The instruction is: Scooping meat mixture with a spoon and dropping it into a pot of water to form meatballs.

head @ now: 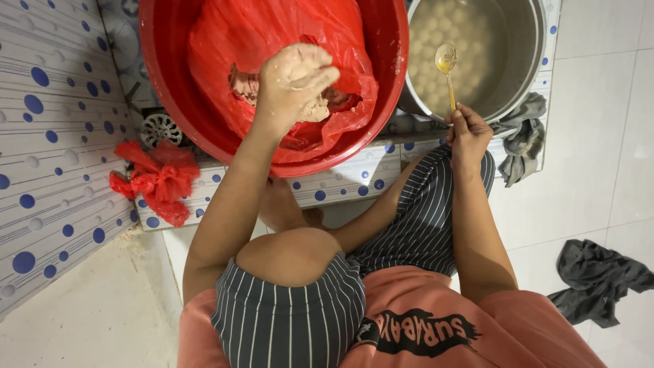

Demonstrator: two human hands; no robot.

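The dough lump [320, 109] is being gripped in the closed fingers of the left hand [293, 85] over the red bag [272, 34] — the spoon [447, 71], pinched upright in the right hand [466, 133], is being held over the pot [524, 41] alongside.

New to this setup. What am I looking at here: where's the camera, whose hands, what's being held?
There is no machine: this is one picture from a camera worn on a person's head, looking down past their knees and striped shorts.

The left hand, coated in pale dough, is closed around a lump of dough over a red plastic bag that lines a red basin. The right hand holds a gold spoon by its handle, with the bowl of the spoon over a metal pot of cloudy liquid with pale balls in it.

Both vessels sit on a tiled ledge with blue dots. A crumpled red bag lies at its left end, and grey cloths lie on the ledge and the floor to the right.
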